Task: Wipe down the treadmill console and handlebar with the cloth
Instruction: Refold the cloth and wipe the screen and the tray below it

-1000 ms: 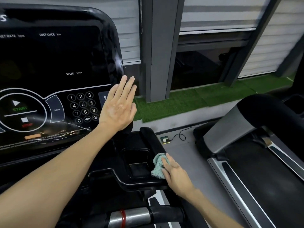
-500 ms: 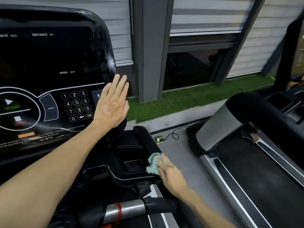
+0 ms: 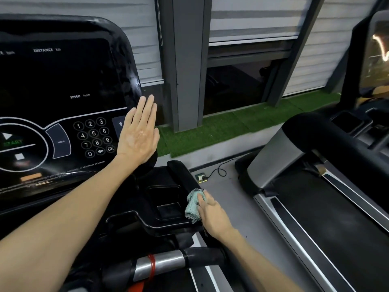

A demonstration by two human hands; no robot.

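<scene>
1. Two treadmills are counted. The near one carries the console (image 3: 63, 98), dark-screened, with one keypad of ten number keys. The second treadmill (image 3: 311, 165) stands to the right, apart and untouched.
2. One recessed tray (image 3: 166, 197) is noted below the console's right corner. One handlebar (image 3: 162, 263) runs beneath it, silver in the middle with one red band.
3. Two hands are counted. The left hand (image 3: 137, 133) is held flat at the console's right edge beside the keypad, fingers straight and together, nothing held. It is judged to be placed there as a brace for the lean; actual contact cannot be confirmed.
4. The right hand (image 3: 212, 213) is laid on the tray's outer right edge, fingers nearly straight, bearing down on the cloth. The thumb is hidden, so a pinch cannot be told.
5. One cloth (image 3: 192, 204), pale green and bunched, is found between those fingers and the tray's rim. It is judged to be bunched so that pressure falls on the narrow edge.
6. The handlebar is judged not yet reached.
</scene>
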